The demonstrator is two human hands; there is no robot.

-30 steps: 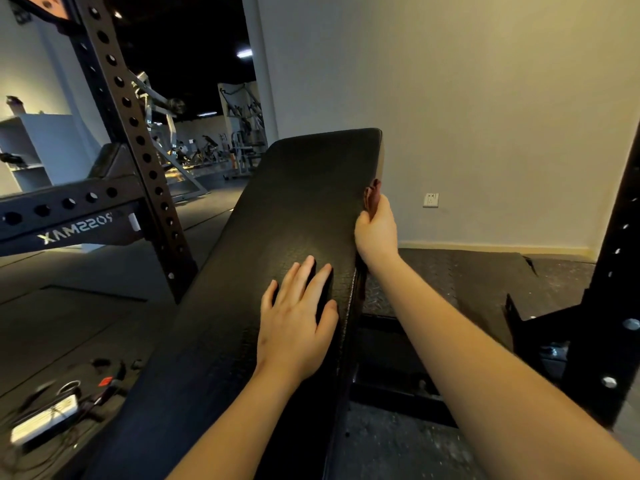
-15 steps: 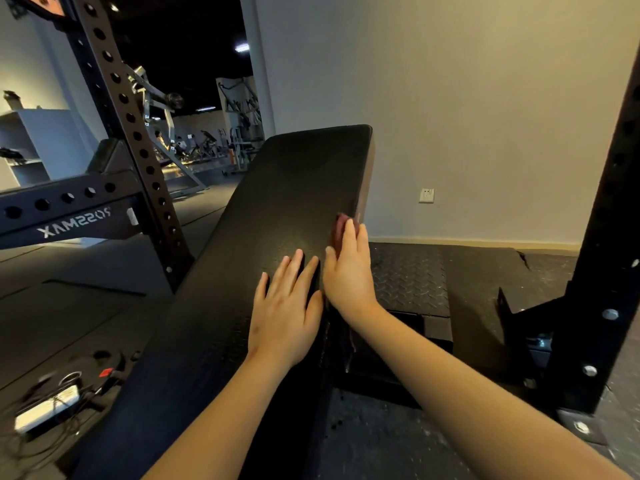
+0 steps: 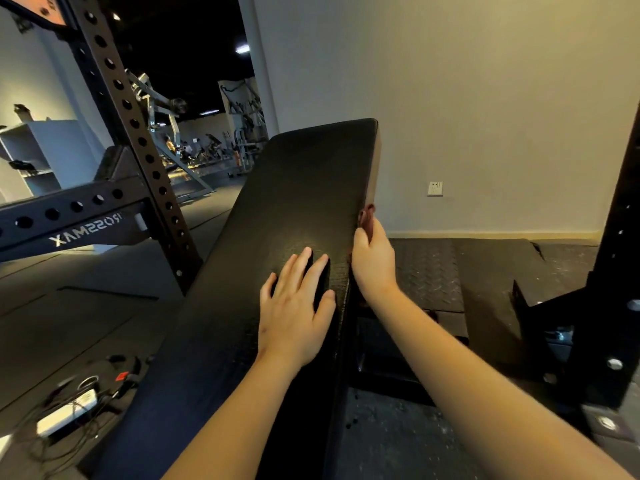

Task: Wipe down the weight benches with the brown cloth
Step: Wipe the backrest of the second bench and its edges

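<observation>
Fingers of the right hand curl round the brown cloth, holding it against the right side edge of the tilted bench. The left hand lies flat on the pad, fingers straight, gripping nothing. Only a small bunch of cloth shows above the hand (most is hidden), so a stroke may cover just a thin strip, or the wad could slip out on the textured cover. The power strip and its cables on the floor at left could catch a foot. The rack beam bears white lettering, mirrored, reading "ROSSMAX"; any letter before it is unclear.
</observation>
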